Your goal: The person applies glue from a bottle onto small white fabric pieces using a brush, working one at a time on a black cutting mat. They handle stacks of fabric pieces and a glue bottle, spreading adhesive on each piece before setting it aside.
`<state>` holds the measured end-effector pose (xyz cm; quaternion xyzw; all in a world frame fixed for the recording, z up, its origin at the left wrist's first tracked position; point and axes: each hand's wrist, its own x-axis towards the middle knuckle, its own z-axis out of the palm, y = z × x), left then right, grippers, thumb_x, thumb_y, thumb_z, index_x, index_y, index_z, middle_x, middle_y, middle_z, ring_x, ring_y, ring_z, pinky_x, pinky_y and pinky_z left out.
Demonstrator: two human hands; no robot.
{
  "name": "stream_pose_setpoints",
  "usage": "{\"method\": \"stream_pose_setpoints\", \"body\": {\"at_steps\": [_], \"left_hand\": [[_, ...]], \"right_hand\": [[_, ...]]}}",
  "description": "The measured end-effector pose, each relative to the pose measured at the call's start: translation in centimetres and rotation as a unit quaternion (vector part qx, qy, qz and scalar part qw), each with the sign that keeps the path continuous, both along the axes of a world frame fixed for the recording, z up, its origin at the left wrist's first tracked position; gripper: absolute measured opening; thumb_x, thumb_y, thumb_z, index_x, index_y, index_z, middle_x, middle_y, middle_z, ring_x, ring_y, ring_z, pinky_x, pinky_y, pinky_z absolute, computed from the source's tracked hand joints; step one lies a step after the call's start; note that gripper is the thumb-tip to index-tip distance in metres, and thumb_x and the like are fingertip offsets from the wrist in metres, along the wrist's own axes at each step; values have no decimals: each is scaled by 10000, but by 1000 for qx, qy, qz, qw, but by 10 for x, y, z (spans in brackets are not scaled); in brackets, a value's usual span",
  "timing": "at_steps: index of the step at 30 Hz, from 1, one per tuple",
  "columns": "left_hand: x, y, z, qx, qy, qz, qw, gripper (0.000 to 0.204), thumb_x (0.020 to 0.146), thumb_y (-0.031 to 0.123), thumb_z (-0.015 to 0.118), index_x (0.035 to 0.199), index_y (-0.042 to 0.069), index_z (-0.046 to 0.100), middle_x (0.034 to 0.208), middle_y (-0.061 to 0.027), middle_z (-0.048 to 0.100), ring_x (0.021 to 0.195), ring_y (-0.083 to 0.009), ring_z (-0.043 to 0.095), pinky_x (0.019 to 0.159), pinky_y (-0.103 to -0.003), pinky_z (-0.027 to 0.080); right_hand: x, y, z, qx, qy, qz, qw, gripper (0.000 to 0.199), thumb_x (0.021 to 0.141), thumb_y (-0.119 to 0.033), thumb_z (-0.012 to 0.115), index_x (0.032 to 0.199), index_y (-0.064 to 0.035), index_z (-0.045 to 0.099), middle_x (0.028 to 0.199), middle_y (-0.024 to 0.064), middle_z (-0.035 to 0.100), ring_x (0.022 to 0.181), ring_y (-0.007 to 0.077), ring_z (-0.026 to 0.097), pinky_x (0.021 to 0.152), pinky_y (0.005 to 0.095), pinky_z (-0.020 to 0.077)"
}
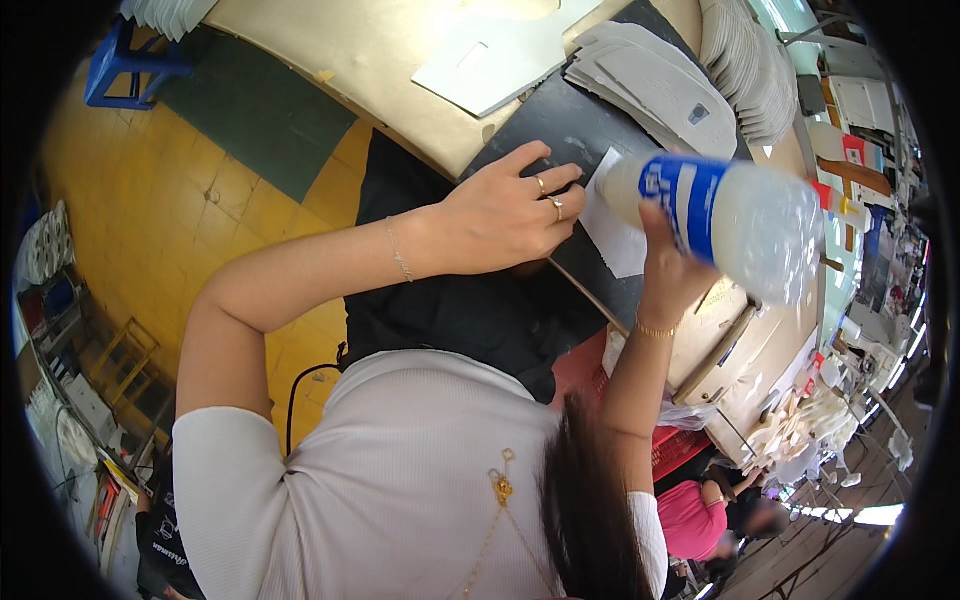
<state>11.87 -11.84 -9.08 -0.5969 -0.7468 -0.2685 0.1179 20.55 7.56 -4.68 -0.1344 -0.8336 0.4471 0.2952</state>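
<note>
My right hand grips a large translucent plastic bottle with a blue and white label. The bottle lies tilted nearly on its side, its narrower end toward my left hand and low over a white sheet piece. Pale contents show through its wall. My left hand, with rings on two fingers, is palm down over the dark board. Its fingers are bent and somewhat apart, with nothing visible in them; its thumb is mostly hidden.
Stacked white cut pieces lie on the board's far side, beside a taller stack. A white card template lies on the tan table. A blue stool stands at far left. Another person in pink is at lower right.
</note>
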Motion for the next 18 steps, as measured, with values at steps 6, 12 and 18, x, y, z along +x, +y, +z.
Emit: {"method": "stream_pose_setpoints", "body": {"at_steps": [6, 12, 18], "left_hand": [[2, -3, -1, -3, -7, 15, 1000, 257, 807, 202, 754, 1034, 84, 734, 1116, -45, 615, 1236, -223, 578, 1046, -474, 436], [-9, -10, -7, 31, -71, -13, 997, 238, 819, 181, 761, 1035, 84, 738, 1104, -46, 635, 1239, -232, 578, 1040, -441, 428], [-46, 23, 8, 32, -178, 137, 974, 210, 826, 225, 804, 976, 96, 733, 1024, -47, 645, 1043, -256, 604, 898, -405, 433]], "right_hand": [[1, -10, 4, -4, -9, 32, 999, 593, 681, -183, 978, 1170, -8, 690, 1125, 99, 734, 953, 236, 701, 884, 372, 571], [4, -12, 10, -71, -36, 57, 995, 639, 716, -107, 940, 1271, -14, 638, 1258, 124, 687, 1103, 230, 657, 970, 384, 545], [0, -14, 14, -38, -44, 81, 995, 649, 732, -145, 938, 1288, -19, 629, 1267, 118, 682, 1122, 236, 648, 983, 370, 537]]}}
